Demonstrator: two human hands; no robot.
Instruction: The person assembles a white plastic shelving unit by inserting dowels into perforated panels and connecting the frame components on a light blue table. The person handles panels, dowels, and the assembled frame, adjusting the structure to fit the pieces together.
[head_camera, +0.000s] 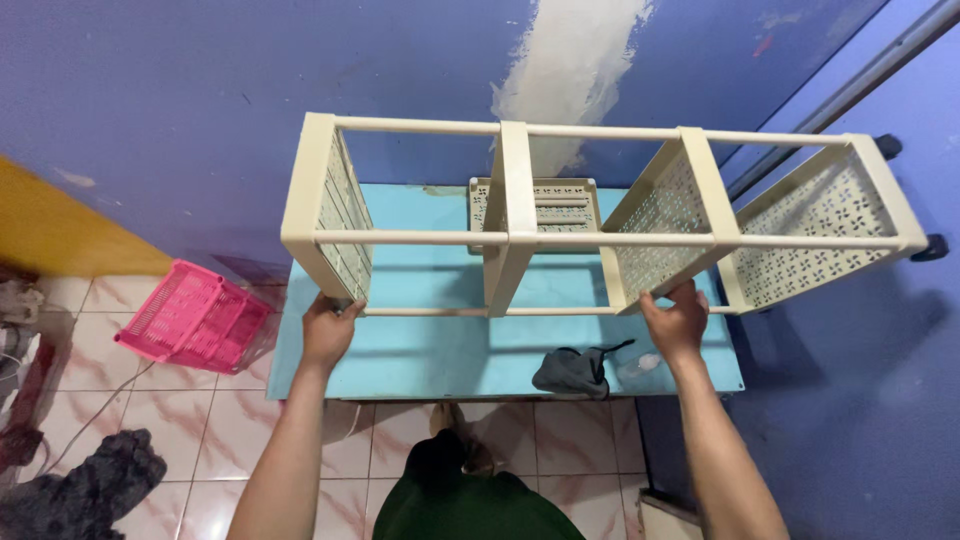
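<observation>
Above the light-blue counter (400, 350): I hold a cream plastic shelf rack (515, 235) lying on its side, lifted clear of the top, close to the blue wall (200, 100).
Left hand (328, 330): my fingers are closed on the lower corner of the rack's left end panel.
Right hand (675, 322): my fingers are curled round the bottom edge of a perforated shelf panel (655, 215), right of middle.
Rack: four perforated panels joined by thin rods; small black wheels (935, 247) show at the far right end.
On the counter: a loose cream tray panel (560, 205) lies behind the rack, and a dark grey cloth (575, 370) lies near the front edge.
Floor: a pink basket (195, 318) stands left of the counter on the tiles.
Doing it well, I judge: keep both grips level, since the wheeled end overhangs well past my right hand and could dip.
</observation>
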